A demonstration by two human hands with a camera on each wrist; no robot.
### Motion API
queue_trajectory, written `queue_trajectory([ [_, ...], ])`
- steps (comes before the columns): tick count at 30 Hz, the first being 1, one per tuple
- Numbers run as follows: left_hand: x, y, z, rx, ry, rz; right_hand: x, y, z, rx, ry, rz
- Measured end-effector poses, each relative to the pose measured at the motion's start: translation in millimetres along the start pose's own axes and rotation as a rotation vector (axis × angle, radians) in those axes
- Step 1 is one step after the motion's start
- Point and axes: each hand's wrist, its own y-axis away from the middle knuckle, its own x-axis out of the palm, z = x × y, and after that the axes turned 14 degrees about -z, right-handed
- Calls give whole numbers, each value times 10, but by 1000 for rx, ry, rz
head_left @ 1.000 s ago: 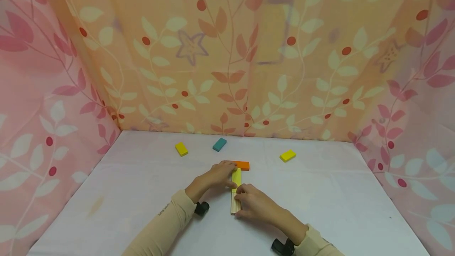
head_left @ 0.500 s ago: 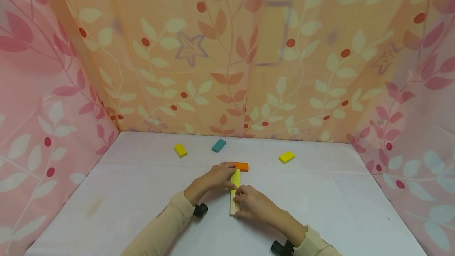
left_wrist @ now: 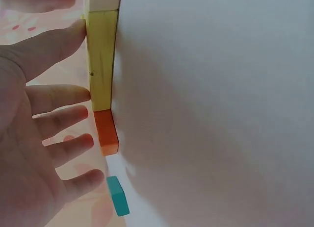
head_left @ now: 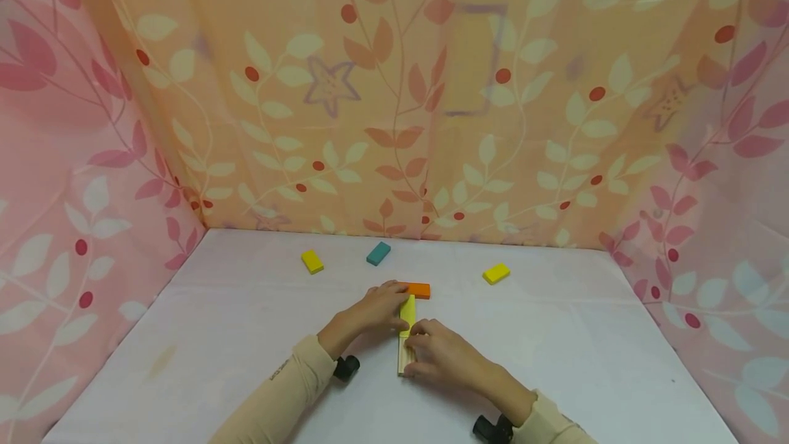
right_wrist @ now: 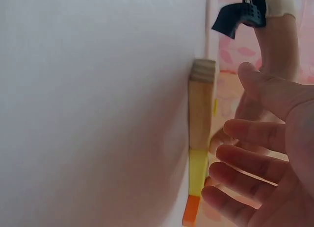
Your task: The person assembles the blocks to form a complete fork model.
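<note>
Sitting approx. mid white table point(head_left: 246, 334), the ctr. yellow block point(head_left: 409, 310) is what we see in line w/ two others. At its 12 o'clk we have an orange block point(head_left: 420, 290), laid crosswise; at its 6, a plain wood block point(right_wrist: 200, 114), lengthwise, w/ a ridged near end. Both abut it. At 9 o'clk we see the L hand point(head_left: 376, 307), fingers spread and fairly straight, thumb and index tips at the ctr. yellow block's edge. Btwn 4 and 5 is the R hand point(head_left: 440, 355), beside the plain wood block, fingers extended and apart; we can't tell if the tips touch it. Further out we've a teal block point(head_left: 379, 253) at 11, a second yellow block point(head_left: 312, 262) at 10 and a third yellow block point(head_left: 496, 273) at 2, all well apart from the row. Past the table's far edge, at 12, we see an orange floral curtain point(head_left: 277, 108), w/ pink panels point(head_left: 49, 156) at 9 and 3.
</note>
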Motion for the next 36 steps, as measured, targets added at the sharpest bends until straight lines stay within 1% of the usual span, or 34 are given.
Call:
queue_trajectory([
  [3, 6, 8, 2, 28, -22, -23, -58, -5, -34, 14, -11, -10],
  [6, 33, 15, 9, 34, -42, -32, -122, -12, -86, 50, -20, -11],
  [13, 89, 54, 10, -16, -31, -6, -264, -45, -253, 142, -66, -45],
  [17, 93, 81, 7, -24, -23, 5, -320, -75, -381, 183, -94, -77],
  [21, 76, 102, -1, -13, -13, 6, -366, -95, -523, 195, -114, -131],
  [24, 63, 110, -9, 0, -8, 13, -385, -99, -628, 204, -106, -164],
  [32, 52, 136, -27, 9, -10, 42, -452, -141, -827, 248, -121, -191],
  [36, 34, 139, -35, 8, -14, 47, -491, -173, -929, 247, -106, -219],
])
